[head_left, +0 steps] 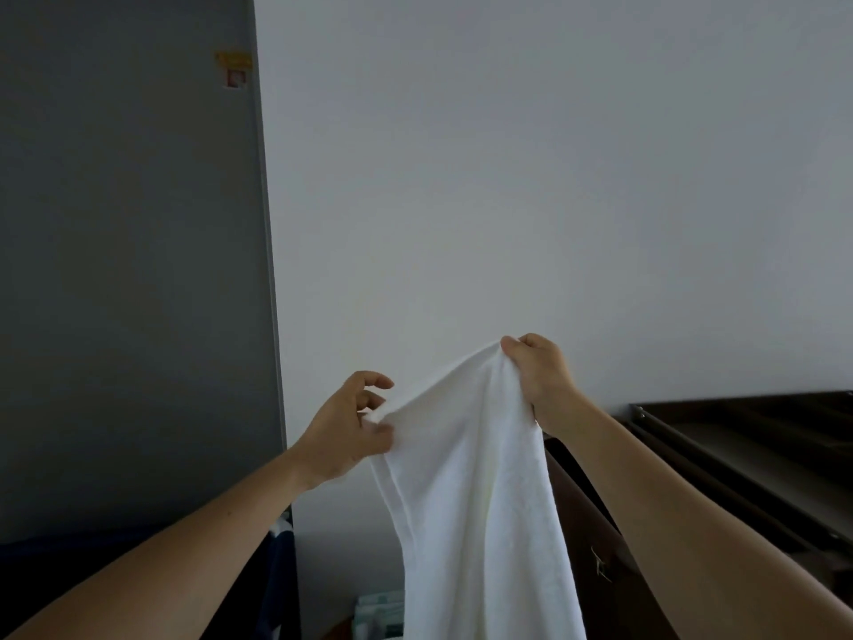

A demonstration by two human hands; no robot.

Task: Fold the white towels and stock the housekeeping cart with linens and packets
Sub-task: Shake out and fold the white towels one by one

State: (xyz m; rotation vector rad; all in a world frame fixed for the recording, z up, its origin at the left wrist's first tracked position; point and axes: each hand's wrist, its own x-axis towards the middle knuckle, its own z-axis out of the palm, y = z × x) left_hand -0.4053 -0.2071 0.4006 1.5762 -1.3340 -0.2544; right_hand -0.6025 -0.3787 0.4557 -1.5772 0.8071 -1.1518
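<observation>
A white towel [475, 491] hangs in the air in front of a pale wall, its lower part running out of the bottom of the frame. My right hand [537, 371] grips its top edge at the highest point. My left hand [351, 427] pinches the same edge lower and to the left, with the index finger lifted off the cloth. The edge sags slightly between the two hands.
A dark brown cart or shelf unit [738, 455] stands at the right, behind the towel. A grey panel [129, 270] with a small yellow sticker [235, 67] fills the left. Pale packets [378, 612] lie low near the bottom centre.
</observation>
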